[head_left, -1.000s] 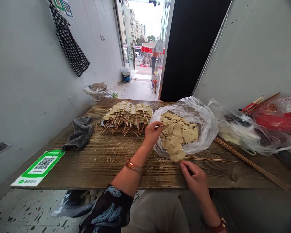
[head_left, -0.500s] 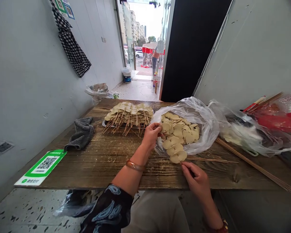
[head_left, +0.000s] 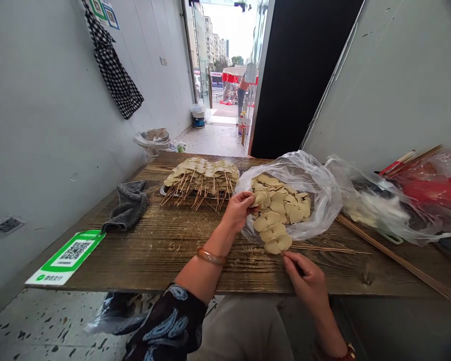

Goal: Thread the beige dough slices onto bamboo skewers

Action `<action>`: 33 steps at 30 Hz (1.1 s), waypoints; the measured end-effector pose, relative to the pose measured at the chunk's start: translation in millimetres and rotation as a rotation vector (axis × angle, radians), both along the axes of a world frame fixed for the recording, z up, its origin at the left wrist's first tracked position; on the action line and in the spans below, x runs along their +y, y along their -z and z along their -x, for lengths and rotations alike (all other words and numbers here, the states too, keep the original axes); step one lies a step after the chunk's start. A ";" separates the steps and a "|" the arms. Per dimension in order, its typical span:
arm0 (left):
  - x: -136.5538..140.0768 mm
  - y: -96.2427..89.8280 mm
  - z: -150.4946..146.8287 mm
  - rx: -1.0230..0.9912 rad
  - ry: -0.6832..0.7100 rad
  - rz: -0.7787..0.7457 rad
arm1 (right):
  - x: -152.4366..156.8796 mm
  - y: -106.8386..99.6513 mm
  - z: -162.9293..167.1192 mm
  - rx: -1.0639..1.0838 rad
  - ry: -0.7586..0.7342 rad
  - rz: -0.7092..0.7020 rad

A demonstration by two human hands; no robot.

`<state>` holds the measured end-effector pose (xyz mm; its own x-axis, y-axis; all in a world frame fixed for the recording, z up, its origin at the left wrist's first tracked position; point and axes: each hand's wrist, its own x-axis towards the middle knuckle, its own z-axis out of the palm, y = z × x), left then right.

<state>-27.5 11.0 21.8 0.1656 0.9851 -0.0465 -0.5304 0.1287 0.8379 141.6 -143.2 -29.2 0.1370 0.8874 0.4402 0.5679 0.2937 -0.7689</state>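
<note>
My right hand (head_left: 306, 278) pinches the lower end of a thin skewer that carries several flat, round, pale slices (head_left: 273, 233). At the skewer's upper end, my left hand (head_left: 238, 211) is closed on a pale slice between thumb and fingers. Both hands are over the near left side of an open clear plastic bag (head_left: 325, 200), which holds many loose slices (head_left: 295, 205) of the same kind. Left of the bag, a metal tray (head_left: 163, 190) bears a heap of filled skewers (head_left: 201, 175), their sticks pointing toward me.
Bare skewers (head_left: 394, 255) lie on the wooden table (head_left: 180, 260) at the right, with a few more near the bag. Further right are plastic bags (head_left: 383, 205). A grey cloth (head_left: 126, 208) and a green QR-code card (head_left: 65, 258) lie at the left.
The whole view has shifted slightly to the right. Both hands keep nearly the same grip and place over the bag's edge.
</note>
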 end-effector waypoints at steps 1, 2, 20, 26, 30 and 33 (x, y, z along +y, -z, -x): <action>-0.9 -0.5 -1.0 0.002 0.004 -0.009 | 0.0 -0.1 0.1 -0.001 0.005 0.004; -1.9 -1.1 -1.9 0.007 0.004 -0.019 | 0.1 -0.1 0.3 0.000 0.010 0.009; -3.6 -3.3 -4.8 0.180 -0.074 -0.135 | 2.4 -1.8 1.3 -0.001 0.014 0.003; -1.1 -0.5 -4.2 0.242 -0.059 -0.181 | 3.5 -1.6 0.5 0.011 0.010 0.018; -2.5 -0.3 -4.8 0.268 -0.040 -0.188 | 2.6 -1.4 0.4 0.033 0.008 0.051; -5.1 -1.4 -6.2 0.285 -0.003 -0.180 | 1.6 -2.0 0.3 0.055 0.019 0.063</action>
